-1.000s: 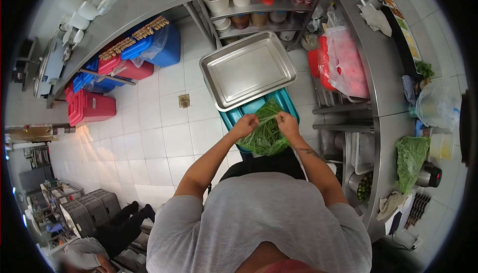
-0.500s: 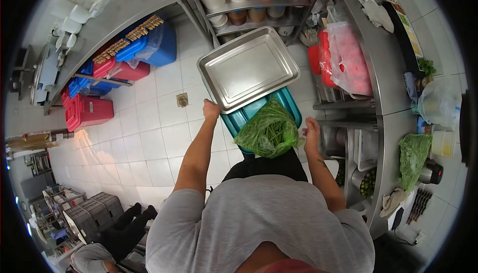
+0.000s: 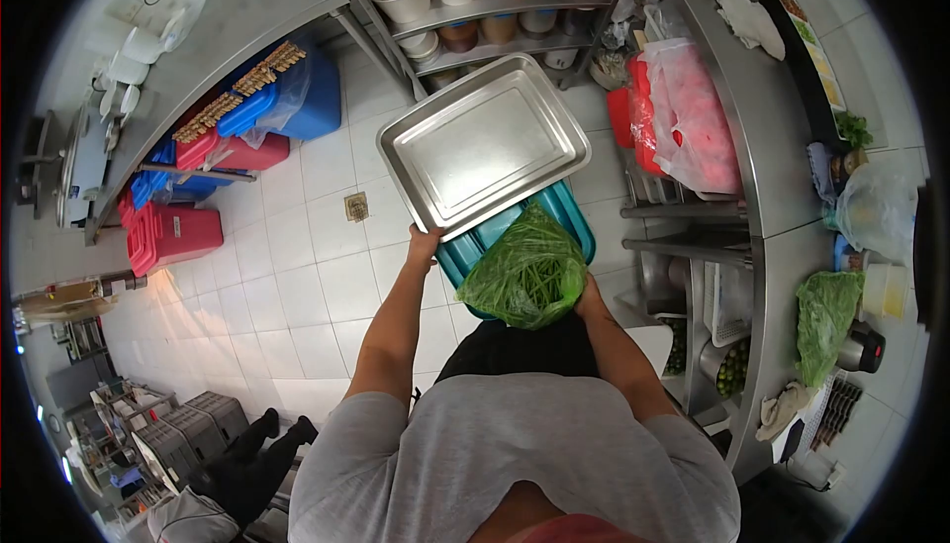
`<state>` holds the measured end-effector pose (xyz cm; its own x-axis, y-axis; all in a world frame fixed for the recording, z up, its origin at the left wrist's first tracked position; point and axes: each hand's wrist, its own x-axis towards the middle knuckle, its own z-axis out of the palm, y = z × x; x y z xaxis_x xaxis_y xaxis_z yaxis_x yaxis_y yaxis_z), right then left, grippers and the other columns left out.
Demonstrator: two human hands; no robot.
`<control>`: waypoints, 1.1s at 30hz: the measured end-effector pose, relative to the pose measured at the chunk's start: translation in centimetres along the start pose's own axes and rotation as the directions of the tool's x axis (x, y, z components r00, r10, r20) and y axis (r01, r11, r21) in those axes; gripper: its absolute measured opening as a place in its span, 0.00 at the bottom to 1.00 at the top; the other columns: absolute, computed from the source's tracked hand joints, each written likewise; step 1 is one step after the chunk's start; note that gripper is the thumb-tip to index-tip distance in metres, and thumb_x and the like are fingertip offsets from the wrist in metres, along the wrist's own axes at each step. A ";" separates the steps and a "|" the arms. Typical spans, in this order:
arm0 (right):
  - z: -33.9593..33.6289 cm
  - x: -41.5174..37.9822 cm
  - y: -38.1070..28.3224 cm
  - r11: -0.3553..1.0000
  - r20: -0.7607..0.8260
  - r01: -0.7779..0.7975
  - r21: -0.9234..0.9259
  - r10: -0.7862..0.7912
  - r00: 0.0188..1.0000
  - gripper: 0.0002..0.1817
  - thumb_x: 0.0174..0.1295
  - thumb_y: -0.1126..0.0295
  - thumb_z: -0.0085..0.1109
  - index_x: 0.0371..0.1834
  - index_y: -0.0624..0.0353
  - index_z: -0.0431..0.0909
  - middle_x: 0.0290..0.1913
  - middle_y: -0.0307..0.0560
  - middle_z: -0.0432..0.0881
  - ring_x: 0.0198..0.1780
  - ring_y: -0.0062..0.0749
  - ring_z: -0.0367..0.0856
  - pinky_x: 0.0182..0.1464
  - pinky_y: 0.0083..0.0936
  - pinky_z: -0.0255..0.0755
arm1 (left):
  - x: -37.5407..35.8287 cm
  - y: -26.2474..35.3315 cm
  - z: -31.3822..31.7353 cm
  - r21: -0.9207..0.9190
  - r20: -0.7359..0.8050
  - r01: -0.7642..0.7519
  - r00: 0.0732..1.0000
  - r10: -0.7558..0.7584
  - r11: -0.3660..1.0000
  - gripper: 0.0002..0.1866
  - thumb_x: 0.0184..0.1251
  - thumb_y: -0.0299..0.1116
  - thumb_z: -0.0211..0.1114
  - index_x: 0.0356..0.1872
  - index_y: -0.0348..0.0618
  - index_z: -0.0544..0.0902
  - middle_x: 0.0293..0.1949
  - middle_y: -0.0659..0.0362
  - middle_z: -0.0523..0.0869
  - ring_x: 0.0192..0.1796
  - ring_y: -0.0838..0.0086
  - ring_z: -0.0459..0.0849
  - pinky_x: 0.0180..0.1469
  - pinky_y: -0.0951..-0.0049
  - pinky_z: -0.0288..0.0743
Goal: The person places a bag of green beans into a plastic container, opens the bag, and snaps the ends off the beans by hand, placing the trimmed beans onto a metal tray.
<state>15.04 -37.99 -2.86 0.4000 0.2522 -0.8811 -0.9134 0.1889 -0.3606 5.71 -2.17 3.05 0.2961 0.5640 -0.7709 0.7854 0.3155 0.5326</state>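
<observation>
A shallow metal tray [image 3: 485, 142] lies tilted across a teal plastic bin [image 3: 569, 216], covering its far part. My left hand [image 3: 425, 244] is closed on the tray's rim at its near left corner. On the near part of the bin sits a clear plastic bag of long green beans [image 3: 529, 271]. My right hand [image 3: 592, 296] grips the right side of this bag, its fingertips partly hidden by the plastic.
Steel shelves [image 3: 495, 13] with tubs stand ahead. Blue bins [image 3: 312, 98] and red bins [image 3: 173, 236] line the left counter. A steel counter [image 3: 737, 127] runs along the right, with a red bag [image 3: 688, 112] beside it. Another person's legs [image 3: 262, 449] show at lower left.
My right hand has moved inward from open beside the bag to hold its side. The bag has shifted slightly toward me. My left hand stays at the tray's corner.
</observation>
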 end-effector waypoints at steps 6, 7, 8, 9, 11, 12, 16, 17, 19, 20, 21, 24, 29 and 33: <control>1.3 2.3 -3.6 0.975 -0.350 -0.029 -0.220 -0.051 0.935 0.27 0.66 0.50 0.51 0.49 0.68 0.74 0.41 0.55 0.79 0.38 0.44 0.80 0.37 0.38 0.73 | -0.6 -1.7 1.1 -0.081 0.014 -0.018 1.000 0.019 0.997 0.43 0.49 0.28 0.66 0.65 0.52 0.51 0.48 0.49 0.77 0.44 0.59 0.79 0.37 0.54 0.76; -0.1 4.2 -3.7 0.977 -0.294 0.011 -0.212 -0.075 0.953 0.27 0.65 0.49 0.51 0.48 0.68 0.74 0.38 0.55 0.79 0.35 0.44 0.80 0.36 0.39 0.73 | -0.9 -2.1 1.4 -0.118 0.018 -0.017 1.000 0.019 0.993 0.42 0.48 0.27 0.66 0.65 0.53 0.52 0.47 0.50 0.77 0.44 0.60 0.80 0.37 0.55 0.77; -2.9 7.4 -3.7 0.978 -0.238 0.051 -0.203 -0.099 0.966 0.27 0.65 0.49 0.52 0.47 0.68 0.75 0.36 0.54 0.79 0.33 0.45 0.79 0.34 0.39 0.73 | -1.1 -2.4 1.9 -0.156 0.023 -0.014 1.000 0.018 0.988 0.41 0.48 0.26 0.66 0.64 0.54 0.53 0.46 0.50 0.77 0.44 0.60 0.80 0.36 0.56 0.77; -4.5 9.2 -3.6 0.977 -0.184 0.087 -0.194 -0.124 0.975 0.27 0.64 0.49 0.52 0.46 0.68 0.75 0.34 0.54 0.79 0.30 0.45 0.79 0.32 0.40 0.73 | -1.5 -2.8 2.5 -0.204 0.041 -0.013 0.999 0.022 0.979 0.40 0.49 0.26 0.65 0.63 0.53 0.53 0.47 0.50 0.77 0.44 0.61 0.80 0.34 0.57 0.78; -3.5 6.8 -7.3 0.980 -0.200 0.067 -0.186 -0.104 0.974 0.28 0.63 0.48 0.53 0.46 0.68 0.75 0.35 0.54 0.79 0.30 0.44 0.80 0.31 0.39 0.72 | -2.3 -3.9 4.1 -0.238 0.057 0.028 0.998 -0.015 0.971 0.40 0.49 0.25 0.66 0.63 0.52 0.53 0.47 0.50 0.76 0.44 0.61 0.80 0.33 0.58 0.78; -2.8 6.1 -9.3 0.981 -0.207 0.062 -0.184 -0.100 0.973 0.28 0.63 0.48 0.54 0.46 0.68 0.75 0.35 0.54 0.80 0.30 0.43 0.80 0.31 0.39 0.72 | -2.8 -4.3 5.0 -0.250 0.073 0.045 0.997 -0.028 0.967 0.40 0.50 0.25 0.67 0.62 0.51 0.52 0.48 0.50 0.76 0.44 0.60 0.80 0.32 0.58 0.79; -3.7 8.2 -15.1 0.915 -0.090 0.206 -0.346 -0.251 0.964 0.27 0.62 0.48 0.55 0.44 0.66 0.75 0.34 0.51 0.80 0.29 0.42 0.79 0.29 0.38 0.71 | -5.7 -4.7 8.7 -0.417 0.146 0.165 0.983 -0.113 0.894 0.38 0.53 0.26 0.65 0.58 0.50 0.47 0.48 0.47 0.74 0.40 0.59 0.81 0.29 0.62 0.80; -3.4 8.4 -17.1 0.903 -0.088 0.208 -0.376 -0.258 0.962 0.27 0.61 0.48 0.56 0.44 0.66 0.75 0.33 0.51 0.80 0.28 0.41 0.79 0.29 0.39 0.72 | -6.2 -4.9 9.3 -0.452 0.193 0.188 0.975 -0.110 0.872 0.36 0.54 0.26 0.65 0.57 0.50 0.48 0.47 0.47 0.73 0.39 0.59 0.81 0.28 0.63 0.80; -3.4 9.2 -19.5 0.887 -0.008 0.226 -0.402 -0.251 0.968 0.26 0.61 0.49 0.57 0.46 0.65 0.75 0.36 0.50 0.80 0.31 0.39 0.79 0.32 0.37 0.72 | -6.7 -5.3 10.9 -0.494 0.232 0.192 0.969 -0.084 0.848 0.32 0.55 0.25 0.63 0.53 0.50 0.50 0.47 0.47 0.74 0.37 0.59 0.82 0.25 0.65 0.79; -3.6 10.0 -20.6 0.884 0.075 0.247 -0.397 -0.237 0.969 0.27 0.61 0.49 0.57 0.49 0.64 0.74 0.39 0.50 0.79 0.34 0.38 0.79 0.35 0.36 0.73 | -6.9 -5.4 11.4 -0.496 0.244 0.178 0.968 -0.060 0.850 0.33 0.54 0.25 0.63 0.54 0.50 0.49 0.48 0.47 0.73 0.38 0.59 0.82 0.27 0.64 0.79; -3.8 10.6 -21.7 0.882 0.158 0.268 -0.389 -0.222 0.962 0.27 0.61 0.50 0.57 0.51 0.63 0.74 0.42 0.50 0.79 0.37 0.36 0.80 0.38 0.35 0.74 | -6.8 -5.6 12.1 -0.499 0.255 0.161 0.967 -0.033 0.852 0.34 0.54 0.24 0.63 0.55 0.50 0.49 0.48 0.48 0.73 0.39 0.59 0.82 0.28 0.63 0.79; -3.4 12.7 -24.2 0.871 0.254 0.306 -0.384 -0.219 0.942 0.27 0.61 0.50 0.57 0.52 0.63 0.73 0.43 0.49 0.78 0.39 0.36 0.79 0.41 0.34 0.73 | -6.5 -5.9 14.2 -0.531 0.310 0.245 0.947 -0.082 0.811 0.38 0.53 0.23 0.63 0.58 0.51 0.48 0.50 0.50 0.73 0.45 0.59 0.80 0.34 0.59 0.79; -2.2 14.4 -28.0 0.855 0.286 0.350 -0.382 -0.250 0.925 0.27 0.62 0.51 0.57 0.54 0.62 0.72 0.46 0.49 0.77 0.43 0.35 0.77 0.45 0.33 0.70 | -8.4 -6.4 18.2 -0.606 0.332 0.293 0.938 -0.099 0.740 0.32 0.53 0.22 0.62 0.58 0.46 0.57 0.50 0.53 0.74 0.53 0.62 0.74 0.45 0.57 0.77; -2.1 15.5 -30.4 0.852 0.331 0.405 -0.332 -0.296 0.896 0.27 0.62 0.51 0.56 0.56 0.62 0.71 0.48 0.48 0.76 0.46 0.34 0.75 0.48 0.31 0.69 | -10.0 -5.6 21.8 -0.641 0.477 0.412 0.875 -0.084 0.648 0.18 0.59 0.27 0.60 0.51 0.40 0.73 0.49 0.55 0.77 0.53 0.66 0.75 0.49 0.61 0.74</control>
<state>48.86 -41.87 -6.18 0.6540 0.4841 -0.5813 -0.6416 -0.0522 -0.7653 10.24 -26.21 0.12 0.4524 0.1028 -0.8859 0.2820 0.9259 0.2514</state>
